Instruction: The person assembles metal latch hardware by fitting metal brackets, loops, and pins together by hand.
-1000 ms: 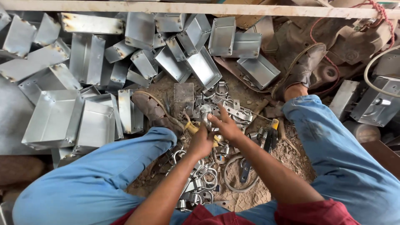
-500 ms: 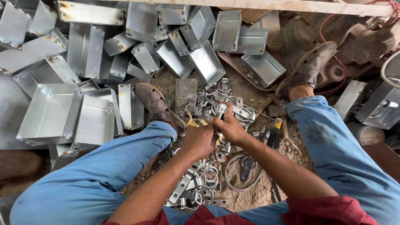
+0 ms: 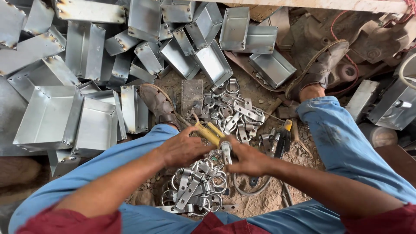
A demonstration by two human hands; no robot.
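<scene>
The left hand [image 3: 180, 149] is closed around the yellow handle of a tool [image 3: 209, 133], its grip clamped on the near end while the handle runs up and away from the knuckles. The right hand [image 3: 247, 160] sits just beside it, fingers pinched together on a small metal clamp piece [image 3: 225, 151] that touches the tool's working end between the two hands.

Directly beneath both grips, between the blue trouser legs [image 3: 346, 151], lies a heap of metal clamps [image 3: 195, 188] with ring-shaped ends, spread on the dirt floor [image 3: 260, 201]. Just right of the right hand's grip, a black-and-yellow hand tool [image 3: 284, 138] lies on the ground.

Beyond the grips, a second scatter of clamp parts [image 3: 236, 112] sits near a small grey block [image 3: 192, 96]. A worn shoe [image 3: 158, 104] shows up-left of the left hand, another shoe [image 3: 318, 69] up-right of the right hand.

Farther out, open galvanised sheet-metal boxes [image 3: 50, 117] are piled to the left and across the top, some upright, some tipped on their sides. More metal housings [image 3: 390, 104] stand at the far right.
</scene>
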